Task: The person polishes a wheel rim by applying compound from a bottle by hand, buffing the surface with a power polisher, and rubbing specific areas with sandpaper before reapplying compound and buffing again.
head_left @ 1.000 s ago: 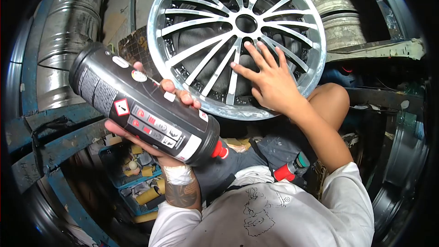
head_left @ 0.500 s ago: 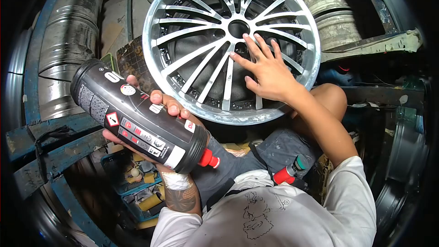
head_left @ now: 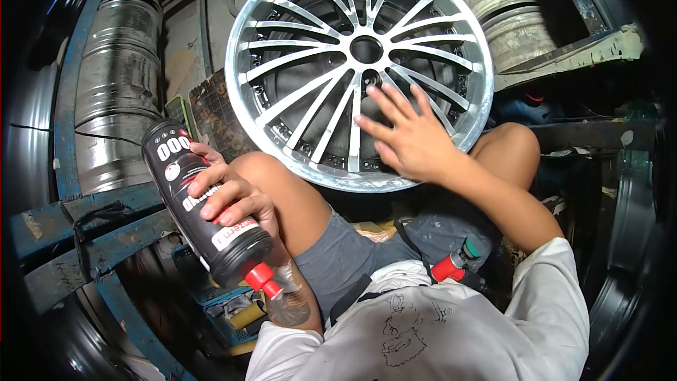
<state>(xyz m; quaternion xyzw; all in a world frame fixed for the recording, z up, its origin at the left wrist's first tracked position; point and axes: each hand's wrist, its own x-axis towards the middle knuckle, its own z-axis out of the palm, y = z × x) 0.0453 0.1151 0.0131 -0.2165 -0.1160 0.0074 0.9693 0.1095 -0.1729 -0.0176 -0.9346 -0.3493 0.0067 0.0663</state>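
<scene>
A black bottle (head_left: 204, 204) with a red cap hangs tilted at the left, its cap pointing down to the right. My left hand (head_left: 229, 194) is wrapped around it. A large silver multi-spoke wheel rim (head_left: 243, 109) fills the top centre, its face toward me. Over its lower spokes is my right hand (head_left: 416, 137), fingers spread and holding nothing; whether the fingertips touch the metal I cannot tell.
Stacked metal rims (head_left: 116, 85) stand at the left, and more rims (head_left: 504, 21) at the upper right. Blue metal beams (head_left: 92, 233) frame the left side. A red-and-green tool (head_left: 455, 261) lies by my lap. A blue crate (head_left: 211, 296) is at the lower left.
The bottle has swung more upright and moved down, its label turned, with my left hand now over its front. My right hand has slid down, away from the hub.
</scene>
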